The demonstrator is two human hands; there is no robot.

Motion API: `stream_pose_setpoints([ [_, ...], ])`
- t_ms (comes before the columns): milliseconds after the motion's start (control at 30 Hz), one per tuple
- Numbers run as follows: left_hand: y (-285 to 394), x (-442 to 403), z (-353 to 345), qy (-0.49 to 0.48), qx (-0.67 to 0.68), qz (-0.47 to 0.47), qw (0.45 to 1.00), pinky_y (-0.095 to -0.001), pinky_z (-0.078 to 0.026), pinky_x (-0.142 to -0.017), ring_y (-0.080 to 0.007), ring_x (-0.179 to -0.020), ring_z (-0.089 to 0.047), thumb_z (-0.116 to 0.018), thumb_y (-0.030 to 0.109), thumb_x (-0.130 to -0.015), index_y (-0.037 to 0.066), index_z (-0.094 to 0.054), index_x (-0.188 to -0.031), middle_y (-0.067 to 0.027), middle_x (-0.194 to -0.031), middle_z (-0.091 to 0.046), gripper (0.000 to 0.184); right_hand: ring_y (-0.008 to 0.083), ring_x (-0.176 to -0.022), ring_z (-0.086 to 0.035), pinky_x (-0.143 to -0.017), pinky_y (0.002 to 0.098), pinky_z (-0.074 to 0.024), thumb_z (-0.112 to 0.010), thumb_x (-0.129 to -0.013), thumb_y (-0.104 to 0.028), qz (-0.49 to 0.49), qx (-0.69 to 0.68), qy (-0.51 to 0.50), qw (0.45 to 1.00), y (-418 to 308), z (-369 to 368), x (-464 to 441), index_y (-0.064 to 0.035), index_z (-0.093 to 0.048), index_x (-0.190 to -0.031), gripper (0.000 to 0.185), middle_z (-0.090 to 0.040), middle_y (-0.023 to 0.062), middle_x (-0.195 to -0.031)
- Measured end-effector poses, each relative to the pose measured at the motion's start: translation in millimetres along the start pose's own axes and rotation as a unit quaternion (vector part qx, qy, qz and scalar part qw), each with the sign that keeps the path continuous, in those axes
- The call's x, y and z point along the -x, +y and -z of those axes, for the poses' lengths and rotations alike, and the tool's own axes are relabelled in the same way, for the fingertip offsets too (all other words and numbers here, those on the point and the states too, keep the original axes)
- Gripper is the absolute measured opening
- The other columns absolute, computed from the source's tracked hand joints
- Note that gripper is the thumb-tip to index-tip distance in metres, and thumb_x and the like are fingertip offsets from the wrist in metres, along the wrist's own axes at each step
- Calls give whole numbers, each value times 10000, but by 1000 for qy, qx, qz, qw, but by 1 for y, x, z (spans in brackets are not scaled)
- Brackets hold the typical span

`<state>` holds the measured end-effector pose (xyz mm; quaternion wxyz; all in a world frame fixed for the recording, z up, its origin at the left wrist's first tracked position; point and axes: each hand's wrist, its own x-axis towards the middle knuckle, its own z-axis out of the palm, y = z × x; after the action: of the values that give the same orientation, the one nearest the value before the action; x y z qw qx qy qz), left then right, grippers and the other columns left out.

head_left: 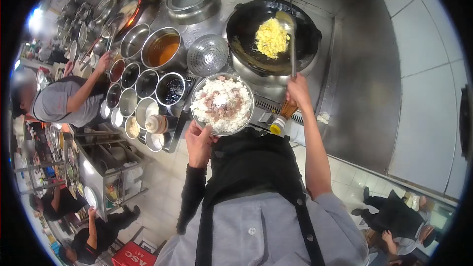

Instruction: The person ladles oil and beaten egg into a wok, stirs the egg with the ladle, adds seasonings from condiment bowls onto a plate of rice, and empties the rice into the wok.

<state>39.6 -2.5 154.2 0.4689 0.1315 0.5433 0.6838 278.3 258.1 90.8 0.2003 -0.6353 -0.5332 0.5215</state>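
My left hand (199, 143) grips the near rim of a round metal bowl (202, 86) heaped with white rice (221, 118) and pinkish diced meat (222, 104). The bowl is held level, left of and nearer to me than the wok. My right hand (299, 92) is closed around the handle of a metal ladle (293, 44), whose head rests in the black wok (246, 19). Scrambled yellow egg (272, 38) lies in the wok beside the ladle head.
A perforated strainer (207, 54) sits left of the wok, near a pot of orange liquid (161, 50) and several sauce containers (170, 88). A yellow-capped bottle (277, 126) is below my right hand. Co-workers (74, 98) stand left and at both lower corners.
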Motion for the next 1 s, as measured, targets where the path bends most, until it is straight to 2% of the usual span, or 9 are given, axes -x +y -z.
stream_pose_setpoints([
  [167,-9,-2,15,-35,-3,2,999,-257,-528,-623,-142,-770,-679,-575,-4,-937,-5,-581,-1138,-120,-1043,-709,202,163,-460,-534,-398,352,-447,-548,-895,-61,3,-88,-80,993,6,-13,3,10,-508,-1055,180,-499,50,-638],
  [267,-9,1,12,-16,-10,6,1000,-256,-524,-624,-136,-768,-674,-577,1,-938,-5,-582,-1154,-117,-1052,-709,215,190,-458,-572,-400,361,-447,-556,-899,-75,27,-33,-132,990,30,-9,23,22,-542,-1052,181,-539,83,-608],
  [367,-7,5,8,-14,-11,4,1000,-256,-516,-626,-133,-777,-670,-577,3,-939,-3,-583,-1156,-111,-1053,-708,217,224,-430,-580,-393,377,-455,-553,-905,-65,141,73,-78,984,37,9,67,36,-556,-1066,190,-563,125,-594],
  [433,-8,7,7,2,-26,6,1000,-252,-504,-619,-126,-781,-664,-578,5,-940,-4,-583,-1159,-108,-1053,-706,219,246,-399,-565,-387,385,-465,-560,-907,-57,130,102,-36,986,14,20,113,42,-563,-1144,257,-569,152,-596],
  [567,1,12,-11,57,-15,14,998,-241,-501,-568,-145,-642,-643,-575,6,-946,-29,-579,-1101,-128,-930,-701,158,172,-390,-541,-378,348,-447,-571,-893,-46,17,67,-69,995,-9,49,161,-3,-590,-1216,327,-529,69,-585],
  [667,-2,11,-1,33,-38,18,999,-256,-499,-592,-130,-721,-646,-578,15,-947,-21,-578,-1159,-109,-1007,-699,215,196,-393,-558,-378,362,-458,-552,-896,-34,-46,32,-106,993,-6,62,166,13,-587,-1181,291,-523,83,-586],
  [767,0,9,-3,19,-28,14,999,-265,-496,-600,-126,-755,-644,-577,9,-940,-15,-580,-1164,-104,-1033,-697,225,192,-399,-565,-369,369,-452,-548,-906,-38,15,84,-34,996,36,38,132,14,-593,-1092,198,-533,84,-580],
  [900,0,8,2,-1,-16,9,1000,-268,-511,-627,-137,-788,-662,-577,10,-941,-9,-584,-1146,-114,-1048,-702,206,278,-415,-609,-366,403,-472,-536,-917,-86,54,54,77,994,46,26,85,56,-544,-976,154,-594,181,-600],
  [1000,3,7,-3,8,-4,11,1000,-264,-509,-584,-140,-694,-640,-582,0,-955,-12,-571,-1146,-112,-993,-691,192,257,-422,-608,-359,395,-460,-553,-913,-86,75,22,135,988,47,28,47,73,-543,-945,163,-596,161,-595],
])
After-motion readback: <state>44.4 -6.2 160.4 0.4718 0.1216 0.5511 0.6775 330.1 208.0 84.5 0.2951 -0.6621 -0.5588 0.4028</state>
